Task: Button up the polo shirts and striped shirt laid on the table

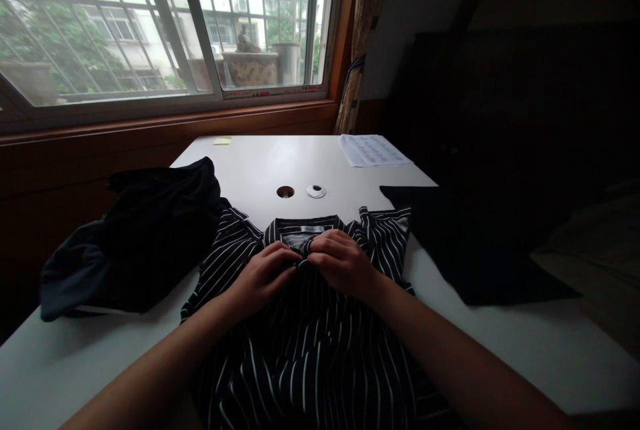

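Black, white-striped cloth shirt (310,330) lies on the white desk (250,167); left hand (263,277) and right hand (345,265) pinch its neckline (305,247) between their fingers (327,244).

Papers (374,151), yellow slip (222,141), barred window (197,13), curtain (367,23)

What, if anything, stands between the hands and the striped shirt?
Nothing visible: the left hand and right hand are both on the striped shirt, near its collar. The dark clothes lie to the left.
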`<act>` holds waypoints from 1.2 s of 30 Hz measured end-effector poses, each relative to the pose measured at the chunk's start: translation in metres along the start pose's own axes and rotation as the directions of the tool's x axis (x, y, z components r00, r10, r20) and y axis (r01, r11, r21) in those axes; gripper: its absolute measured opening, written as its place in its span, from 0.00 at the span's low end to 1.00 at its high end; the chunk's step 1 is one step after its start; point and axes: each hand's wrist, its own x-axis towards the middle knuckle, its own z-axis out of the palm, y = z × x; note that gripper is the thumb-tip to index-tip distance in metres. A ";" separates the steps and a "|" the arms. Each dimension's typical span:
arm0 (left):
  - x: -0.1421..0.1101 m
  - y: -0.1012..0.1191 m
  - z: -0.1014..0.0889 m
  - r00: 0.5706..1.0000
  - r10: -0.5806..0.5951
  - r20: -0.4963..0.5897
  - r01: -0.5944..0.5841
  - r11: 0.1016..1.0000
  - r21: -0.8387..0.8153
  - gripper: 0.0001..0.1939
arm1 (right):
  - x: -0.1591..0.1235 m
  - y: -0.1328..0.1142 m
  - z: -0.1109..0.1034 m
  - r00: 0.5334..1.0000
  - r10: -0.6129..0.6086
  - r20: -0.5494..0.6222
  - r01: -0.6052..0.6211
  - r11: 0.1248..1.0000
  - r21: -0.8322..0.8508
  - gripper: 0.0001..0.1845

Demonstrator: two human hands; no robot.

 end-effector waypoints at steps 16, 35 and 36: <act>-0.009 -0.004 0.008 0.970 0.171 -0.174 -0.124 0.960 0.251 0.07 | -0.001 -0.015 -0.004 0.972 -0.125 -0.197 0.100 0.986 -0.130 0.06; -0.012 0.004 0.000 0.868 0.474 -0.150 -0.325 0.769 0.551 0.10 | 0.001 -0.024 -0.003 0.966 -0.100 -0.239 0.074 0.991 -0.116 0.10; -0.013 0.004 0.000 0.865 0.483 -0.139 -0.336 0.761 0.555 0.10 | 0.001 -0.024 -0.003 0.965 -0.108 -0.241 0.081 0.990 -0.119 0.11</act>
